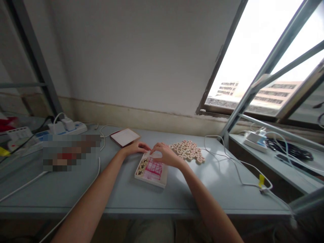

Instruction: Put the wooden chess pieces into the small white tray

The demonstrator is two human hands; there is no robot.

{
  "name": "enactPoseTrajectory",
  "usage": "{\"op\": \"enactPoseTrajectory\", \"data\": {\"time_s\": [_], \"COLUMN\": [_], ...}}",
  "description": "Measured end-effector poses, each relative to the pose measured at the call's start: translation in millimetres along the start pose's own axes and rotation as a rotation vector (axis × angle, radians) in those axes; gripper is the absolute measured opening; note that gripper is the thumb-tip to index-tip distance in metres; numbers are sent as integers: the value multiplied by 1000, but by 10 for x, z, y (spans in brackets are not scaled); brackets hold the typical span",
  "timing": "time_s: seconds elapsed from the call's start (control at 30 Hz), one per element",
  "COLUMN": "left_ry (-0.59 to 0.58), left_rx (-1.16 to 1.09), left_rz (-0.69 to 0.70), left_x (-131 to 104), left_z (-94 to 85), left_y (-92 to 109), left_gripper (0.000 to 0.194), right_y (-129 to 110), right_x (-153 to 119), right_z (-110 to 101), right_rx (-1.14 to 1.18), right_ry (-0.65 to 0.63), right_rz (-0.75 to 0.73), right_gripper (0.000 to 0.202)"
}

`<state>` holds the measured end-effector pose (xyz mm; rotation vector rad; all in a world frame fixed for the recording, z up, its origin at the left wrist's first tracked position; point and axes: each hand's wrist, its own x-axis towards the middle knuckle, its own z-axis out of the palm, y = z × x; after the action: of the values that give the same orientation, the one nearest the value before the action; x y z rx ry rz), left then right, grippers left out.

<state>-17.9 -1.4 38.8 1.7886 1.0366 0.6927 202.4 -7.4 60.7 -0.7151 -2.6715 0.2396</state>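
Note:
A shallow white box (162, 185) lies on the desk in front of me, with a sheet printed in pink lines (154, 168) inside. Three round Chinese chess pieces (142, 166) with black characters form a column along its left side. My left hand (136, 147) rests at the box's far left corner, fingers loosely stretched toward its edge. Over the far part of the box, my right hand (165, 155) is bent with thumb and fingers brought together; whatever sits between the fingertips is hidden. Right of the box spreads a pile of Chinese chess pieces (188, 151).
Behind my left hand lies a box lid (126, 137), pale inside. White cables (238, 165) run over the desk (121, 195) on both sides. A power strip (76, 129) stands at the back left, another (255, 141) on the right-hand shelf. Metal frame bars (253, 87) rise at the right.

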Motion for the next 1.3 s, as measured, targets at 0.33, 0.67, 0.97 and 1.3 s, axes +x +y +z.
{"op": "enactPoseTrajectory", "data": {"time_s": [0.33, 0.67, 0.97, 1.3], "left_ry": [-4, -12, -13, -25], "left_rx": [1, -29, 14, 29], "left_rz": [6, 4, 2, 6], "left_x": [-6, -13, -15, -24], "left_z": [10, -2, 13, 6], "left_y": [26, -10, 37, 44], "left_gripper": [24, 29, 28, 28], "right_y": [-151, 540, -147, -358], "right_x": [50, -296, -11, 25], "right_z": [52, -293, 14, 92], "right_rx": [-43, -160, 94, 11], "right_ry": [-4, -40, -152, -91], "right_rz": [35, 363, -62, -52], "right_gripper": [27, 21, 28, 32]}}
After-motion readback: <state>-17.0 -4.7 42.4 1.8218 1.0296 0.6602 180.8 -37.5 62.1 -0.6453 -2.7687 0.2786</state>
